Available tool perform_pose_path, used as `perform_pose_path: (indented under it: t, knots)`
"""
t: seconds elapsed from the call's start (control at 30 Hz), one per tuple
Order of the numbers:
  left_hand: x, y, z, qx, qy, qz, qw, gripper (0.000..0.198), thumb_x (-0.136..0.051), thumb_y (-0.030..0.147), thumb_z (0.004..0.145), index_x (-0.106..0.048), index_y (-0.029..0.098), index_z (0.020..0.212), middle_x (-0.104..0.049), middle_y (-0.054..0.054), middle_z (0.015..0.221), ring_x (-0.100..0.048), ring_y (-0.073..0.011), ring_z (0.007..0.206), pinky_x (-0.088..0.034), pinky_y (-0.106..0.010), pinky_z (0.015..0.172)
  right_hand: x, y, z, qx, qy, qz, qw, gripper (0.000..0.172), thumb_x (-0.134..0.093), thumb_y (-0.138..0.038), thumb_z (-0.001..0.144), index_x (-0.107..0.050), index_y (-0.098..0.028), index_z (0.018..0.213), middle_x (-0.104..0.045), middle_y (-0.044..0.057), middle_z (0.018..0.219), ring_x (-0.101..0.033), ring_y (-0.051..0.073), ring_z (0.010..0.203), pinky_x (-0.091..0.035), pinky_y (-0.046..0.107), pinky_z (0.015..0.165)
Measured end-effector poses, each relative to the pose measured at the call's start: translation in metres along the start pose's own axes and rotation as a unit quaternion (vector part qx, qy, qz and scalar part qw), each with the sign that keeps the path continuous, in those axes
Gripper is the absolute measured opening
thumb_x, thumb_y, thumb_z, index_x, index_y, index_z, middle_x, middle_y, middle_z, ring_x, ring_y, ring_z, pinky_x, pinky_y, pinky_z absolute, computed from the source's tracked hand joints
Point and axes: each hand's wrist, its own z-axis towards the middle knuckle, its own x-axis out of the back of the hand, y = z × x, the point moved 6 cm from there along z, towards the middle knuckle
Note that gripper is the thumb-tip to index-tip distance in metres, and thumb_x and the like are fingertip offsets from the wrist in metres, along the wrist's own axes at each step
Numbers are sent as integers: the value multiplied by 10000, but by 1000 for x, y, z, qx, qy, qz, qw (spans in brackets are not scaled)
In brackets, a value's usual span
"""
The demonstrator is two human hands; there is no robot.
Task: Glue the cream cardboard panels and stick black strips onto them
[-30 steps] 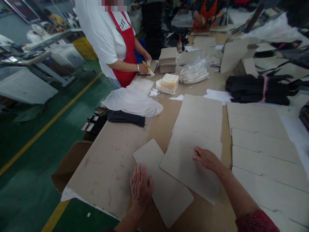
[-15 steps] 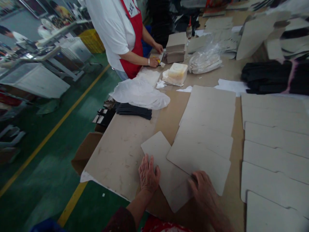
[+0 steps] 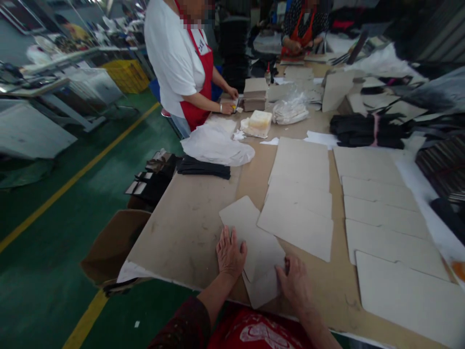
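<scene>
My left hand (image 3: 231,254) lies flat on a grey cardboard sheet (image 3: 250,228), its fingers stretched forward near the sheet's left edge. A second cardboard piece (image 3: 264,286) shows under the near end of that sheet, set at a different angle. At the right edge of these pieces is my right hand (image 3: 296,282), fingers bent and thumb apart, the thumb by the edge. Whether its fingertips touch the cardboard or the tabletop is hard to see. Just beyond, overlapping cardboard sheets (image 3: 298,223) run away from me in a column.
Another column of overlapping sheets (image 3: 388,232) lies on the right. Black strips (image 3: 203,167) and white plastic (image 3: 218,145) lie at the table's left edge. A co-worker in a red apron (image 3: 198,72) works beyond them. An open carton (image 3: 112,242) stands on the floor.
My view has tilted up and shifted right. The upper sheet has turned slightly against the piece under it. My right hand has moved off the neighbouring column to the pieces' right edge.
</scene>
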Motion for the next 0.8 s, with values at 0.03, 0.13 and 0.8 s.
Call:
perform_pose_path:
  t: [0.03,0.13,0.8]
  knots:
    - [2,-6,-4,-4,0,-1,1000,569,-524,311,906,-450,139,1444,-367,-187,1554,-372,-339,1402,-398,-508,1064,-7,-10,-5,5,-17,-6,1000,257,-543,-375,880,-582,-183,1047,-661,140,957,-591,317,951,-461,428,853]
    - [8,-27,-22,-15,-4,-3,1000,585,-542,312,892,-449,151,1447,-376,-172,1554,-373,-323,1408,-412,-491,1060,-26,-41,-18,18,-58,-16,998,228,-577,-347,858,-623,-201,1028,-685,125,921,-606,310,939,-452,408,824]
    - [15,-91,-108,15,-54,-225,973,746,-632,174,709,-432,132,1426,-479,-159,1448,-430,-303,1356,-372,-463,1144,-58,-83,17,22,-16,69,997,351,-566,-392,805,-648,-162,1057,-649,136,1017,-584,304,1004,-454,430,936]
